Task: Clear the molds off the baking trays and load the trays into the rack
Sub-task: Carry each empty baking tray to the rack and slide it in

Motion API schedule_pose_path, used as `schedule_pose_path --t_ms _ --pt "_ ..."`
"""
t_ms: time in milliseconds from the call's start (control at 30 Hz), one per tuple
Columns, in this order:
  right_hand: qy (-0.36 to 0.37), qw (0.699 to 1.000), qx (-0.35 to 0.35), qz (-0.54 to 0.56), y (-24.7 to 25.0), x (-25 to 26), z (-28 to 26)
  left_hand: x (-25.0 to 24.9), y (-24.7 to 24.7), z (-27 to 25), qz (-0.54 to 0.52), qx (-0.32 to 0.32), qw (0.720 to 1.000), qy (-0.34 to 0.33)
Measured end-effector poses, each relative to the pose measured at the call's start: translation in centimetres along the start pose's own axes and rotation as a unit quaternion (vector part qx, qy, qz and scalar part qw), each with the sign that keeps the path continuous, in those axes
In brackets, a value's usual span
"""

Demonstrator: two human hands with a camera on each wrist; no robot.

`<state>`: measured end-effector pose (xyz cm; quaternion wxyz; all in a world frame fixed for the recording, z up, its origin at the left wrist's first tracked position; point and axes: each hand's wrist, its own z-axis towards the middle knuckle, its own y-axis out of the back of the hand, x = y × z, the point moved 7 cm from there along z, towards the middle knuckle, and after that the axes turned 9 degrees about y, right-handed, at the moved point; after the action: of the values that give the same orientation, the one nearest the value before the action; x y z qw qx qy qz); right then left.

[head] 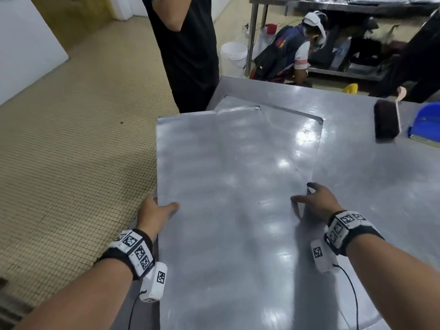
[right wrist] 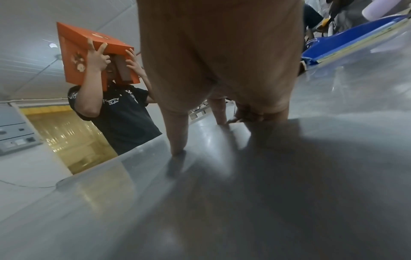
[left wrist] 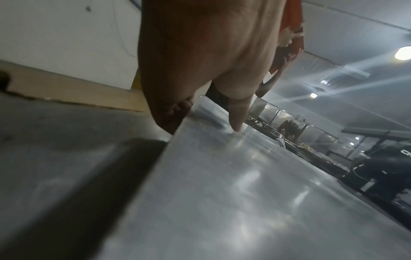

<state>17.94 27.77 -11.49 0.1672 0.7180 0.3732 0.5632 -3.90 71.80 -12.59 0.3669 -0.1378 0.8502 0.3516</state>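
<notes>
You can just make out cursive white script, perhaps "Flavoring Studio", on the chest of the black short-sleeved shirt [right wrist: 120, 112] of the person standing far left of the table; other marks there are too blurred to read.

Pretty dim overall, glare patches on the tray [head: 238, 175], streaky ceiling lamps [left wrist: 402, 52], smeary motion blur, edges warped.

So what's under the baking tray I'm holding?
Under the top tray lies a second tray, its far right corner showing, on the steel table. Whatever lies beneath its middle is covered.
</notes>
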Motion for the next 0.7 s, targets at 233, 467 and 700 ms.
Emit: schedule_pose_path --t_ms 233,467,700 --pt "0.003 0.995 -0.041 0.088 1.5 -0.4 -4.0 -4.8 0.3 2.5 0.023 0.055 0.997 -0.053" --pt "-0.017 0.987 -0.099 0.126 1.4 -0.8 -5.0 -13.0 -1.2 5.3 0.079 0.099 0.982 -0.139" --pt "-0.066 0.976 -0.136 0.158 -0.5 -1.7 -4.9 -17.4 -3.9 9.1 0.148 0.141 0.963 -0.174"
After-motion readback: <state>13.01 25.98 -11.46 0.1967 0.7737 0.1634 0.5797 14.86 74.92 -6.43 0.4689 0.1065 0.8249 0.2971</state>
